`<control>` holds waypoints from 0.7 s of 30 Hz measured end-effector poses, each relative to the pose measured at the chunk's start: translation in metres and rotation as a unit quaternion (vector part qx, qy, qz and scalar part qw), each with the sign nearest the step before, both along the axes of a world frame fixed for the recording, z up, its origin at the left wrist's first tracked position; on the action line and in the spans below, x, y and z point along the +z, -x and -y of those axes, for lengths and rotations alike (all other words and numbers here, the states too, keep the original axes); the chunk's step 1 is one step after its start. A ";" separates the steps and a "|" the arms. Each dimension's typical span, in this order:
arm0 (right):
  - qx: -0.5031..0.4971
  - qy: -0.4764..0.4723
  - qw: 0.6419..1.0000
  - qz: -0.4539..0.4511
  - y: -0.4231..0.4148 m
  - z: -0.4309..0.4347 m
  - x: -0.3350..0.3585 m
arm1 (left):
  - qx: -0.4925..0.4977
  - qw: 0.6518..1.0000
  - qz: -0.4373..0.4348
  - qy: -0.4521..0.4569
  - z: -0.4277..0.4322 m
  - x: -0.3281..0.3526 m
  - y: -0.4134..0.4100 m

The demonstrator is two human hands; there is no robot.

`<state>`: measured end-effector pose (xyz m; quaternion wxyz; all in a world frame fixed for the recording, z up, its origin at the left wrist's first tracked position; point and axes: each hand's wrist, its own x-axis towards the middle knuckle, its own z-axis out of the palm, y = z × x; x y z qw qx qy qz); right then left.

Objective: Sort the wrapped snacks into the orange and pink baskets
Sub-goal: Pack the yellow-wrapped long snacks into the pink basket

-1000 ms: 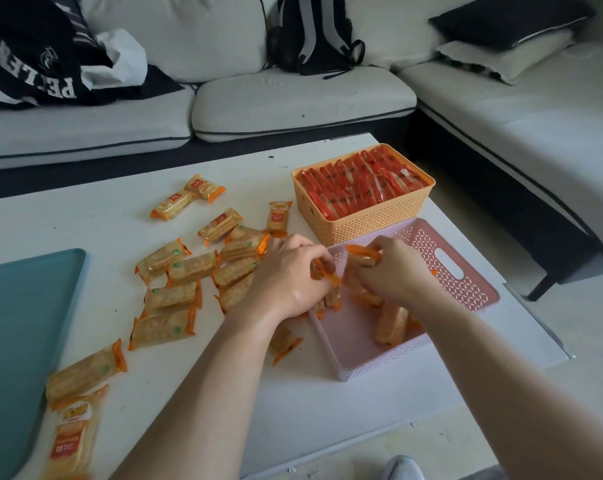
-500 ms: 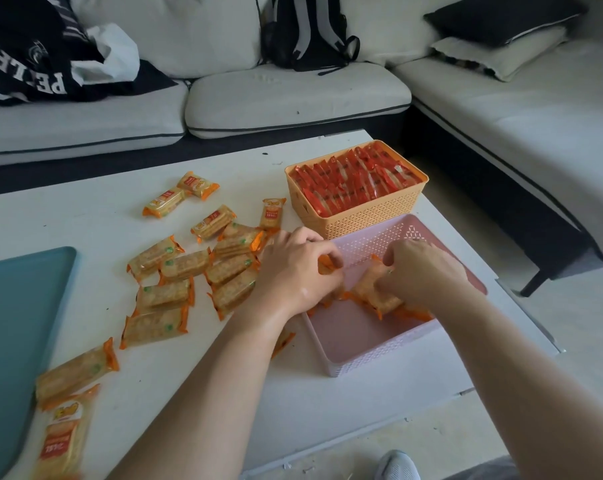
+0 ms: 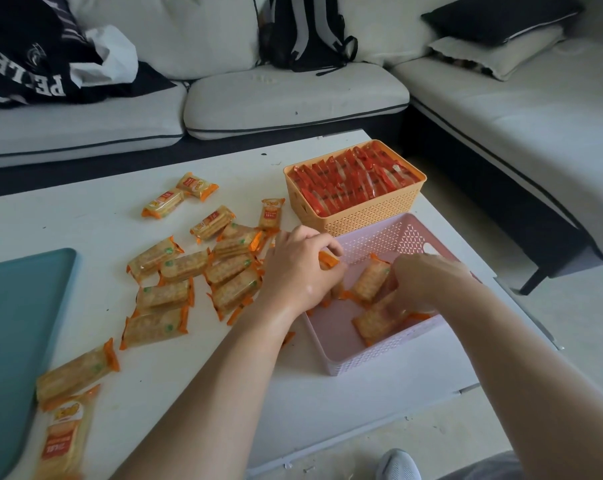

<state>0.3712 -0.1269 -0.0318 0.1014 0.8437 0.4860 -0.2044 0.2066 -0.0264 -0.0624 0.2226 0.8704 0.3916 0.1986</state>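
Observation:
The pink basket (image 3: 379, 358) sits on the white table, holding a few orange-wrapped cracker packs (image 3: 371, 280). Behind it, the orange basket (image 3: 358, 216) is filled with red snack sticks. My left hand (image 3: 300, 271) hovers at the pink basket's left rim, its curled fingers gripping an orange-ended cracker pack (image 3: 327, 259). Inside the pink basket my right hand (image 3: 421, 285) reaches down, fingers curled on a cracker pack (image 3: 376, 322) lying on the bottom. Several more cracker packs (image 3: 175, 268) lie scattered on the table to the left.
A teal tray (image 3: 12, 323) lies at the table's left edge. Two cracker packs (image 3: 71, 403) rest at the front left. A white sofa with a black backpack (image 3: 307, 32), dark clothing (image 3: 29, 57) and cushions stands behind and to the right. A shoe (image 3: 398, 465) shows below.
My right hand has dipped lower into the pink basket with its pack. My left hand has stayed at the left rim with its pack.

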 end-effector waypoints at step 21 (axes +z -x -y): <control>-0.189 -0.164 0.866 -0.433 0.071 -0.009 -0.006 | -0.086 0.984 -0.069 0.138 -0.001 0.025 0.033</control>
